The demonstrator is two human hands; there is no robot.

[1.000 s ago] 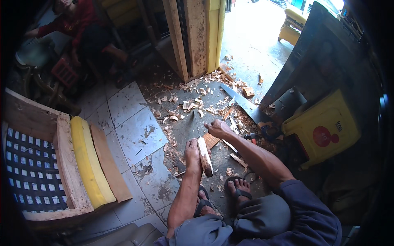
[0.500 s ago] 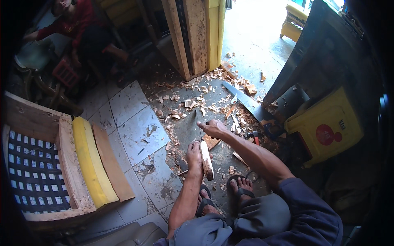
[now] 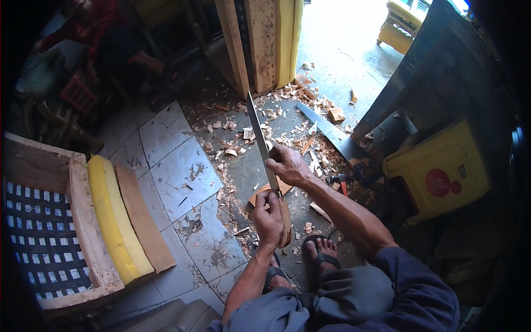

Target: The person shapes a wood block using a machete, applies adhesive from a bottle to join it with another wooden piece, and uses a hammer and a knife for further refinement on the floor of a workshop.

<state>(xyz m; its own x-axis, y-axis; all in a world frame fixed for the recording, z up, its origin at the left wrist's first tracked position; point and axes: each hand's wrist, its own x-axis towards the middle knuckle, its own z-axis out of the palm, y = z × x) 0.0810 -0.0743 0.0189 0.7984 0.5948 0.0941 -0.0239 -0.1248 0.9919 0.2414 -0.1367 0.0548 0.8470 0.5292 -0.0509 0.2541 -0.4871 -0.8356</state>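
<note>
A machete (image 3: 258, 128) with a long, straight grey blade and a wooden handle (image 3: 286, 221) points away from me, over the floor. Its handle end is in my left hand (image 3: 267, 219), with the thumb near the base of the blade. My right hand (image 3: 289, 166) is closed, its curled fingers and thumb against the lower half of the blade; the exact contact is partly hidden. Behind the base of the blade, a flat piece of brown wood (image 3: 260, 193) lies on the floor, partly covered by my hands.
Wood chips (image 3: 232, 150) litter the floor. A handsaw (image 3: 329, 130) lies ahead right, near a yellow plastic container (image 3: 437, 171). A webbed wooden frame (image 3: 91, 221) with yellow foam stands left; another padded frame (image 3: 264, 47) stands ahead. A person (image 3: 105, 39) sits far left.
The machete has turned, so its blade now shows broadside instead of nearly edge-on. My right hand has come in against the blade, its pointing finger now curled. The view has shifted slightly.
</note>
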